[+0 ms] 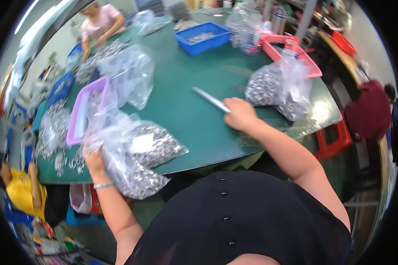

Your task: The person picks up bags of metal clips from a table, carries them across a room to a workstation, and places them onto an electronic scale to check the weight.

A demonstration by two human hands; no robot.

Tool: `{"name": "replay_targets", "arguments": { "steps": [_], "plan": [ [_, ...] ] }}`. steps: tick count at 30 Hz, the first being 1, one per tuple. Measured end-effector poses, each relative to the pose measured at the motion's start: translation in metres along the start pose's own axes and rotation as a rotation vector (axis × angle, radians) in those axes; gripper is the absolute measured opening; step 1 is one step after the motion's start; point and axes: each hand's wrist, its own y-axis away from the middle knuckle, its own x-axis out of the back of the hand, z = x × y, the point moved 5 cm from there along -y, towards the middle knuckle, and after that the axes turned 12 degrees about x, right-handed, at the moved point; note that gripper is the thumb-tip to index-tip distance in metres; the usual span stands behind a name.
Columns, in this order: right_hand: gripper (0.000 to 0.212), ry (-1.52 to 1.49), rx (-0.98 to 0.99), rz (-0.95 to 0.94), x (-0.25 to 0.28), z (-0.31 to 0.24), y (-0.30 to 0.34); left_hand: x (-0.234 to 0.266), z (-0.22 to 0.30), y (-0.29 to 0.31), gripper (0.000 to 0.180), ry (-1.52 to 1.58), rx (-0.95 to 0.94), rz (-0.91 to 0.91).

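My left hand (pixel 93 158), with a band at its wrist, is closed on the bunched plastic of a clear bag (pixel 139 182) full of small shiny metal parts. This bag hangs partly over the table's near edge. Against it lies another such bag (pixel 163 150) with a white label (pixel 143 143). My right hand (pixel 241 114) is closed round the end of a long, thin, whitish flat strip (pixel 210 99) that points to the far left. I cannot make out what kind of thing the strip is. It is held over the green tabletop (pixel 185 119).
A purple bin (pixel 75 119) and loose metal parts (pixel 102 52) lie to the left. Filled bags (pixel 265 86) and a pink basket (pixel 311 66) stand at right, a blue bin (pixel 203 37) at the back. Two other people (pixel 104 22) sit around the table; a red stool (pixel 334 139) stands at right.
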Motion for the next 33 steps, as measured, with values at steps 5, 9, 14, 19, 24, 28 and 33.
{"name": "replay_targets", "arguments": {
  "steps": [5,9,14,19,24,28,33],
  "plan": [
    [0.02,-0.12,0.044,0.041,-0.021,-0.029,-0.025,-0.007,0.003,0.007,0.022,0.153,0.006,0.074],
    [0.022,-0.176,0.044,0.016,-0.027,-0.047,-0.055,-0.021,0.022,0.016,0.02,0.156,0.059,0.141],
    [0.018,-0.092,0.11,0.084,-0.038,-0.06,-0.072,-0.05,0.049,0.018,0.022,0.297,0.134,0.001],
    [0.044,-0.016,0.4,0.527,0.102,-0.046,0.026,-0.052,0.053,0.016,0.029,0.455,0.247,0.09],
    [0.103,0.289,-0.159,0.823,0.149,0.069,0.141,-0.044,0.063,0.023,0.031,0.267,0.296,0.184],
    [0.12,0.034,-0.196,0.658,0.122,0.117,0.112,-0.039,0.072,0.013,0.027,0.233,0.255,0.206],
    [0.115,-0.297,-0.264,0.65,0.114,0.131,0.057,-0.066,0.114,0.006,0.018,0.45,0.264,0.18]
  ]
}}
